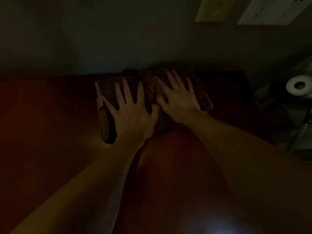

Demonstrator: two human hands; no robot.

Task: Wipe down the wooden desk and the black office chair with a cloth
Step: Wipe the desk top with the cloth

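Both hands lie flat with fingers spread, grasping nothing: the left hand [133, 114] and right hand [179, 100] press a brown cloth [152, 88] on the wooden table [50, 124] near the wall [101, 39].

There is a single view, taken from the person's head, looking forward and steeply down over both outstretched forearms onto the wooden desk [50, 132]. It sits close: the arms fill the lower half, and the left hand [133, 114] and right hand [179, 102] lie near the middle. The lens is wide (edges bend and darken), so the wall [101, 39] behind the desk takes the upper part, tilted, and the floor beyond the desk's right end shows at the right edge.
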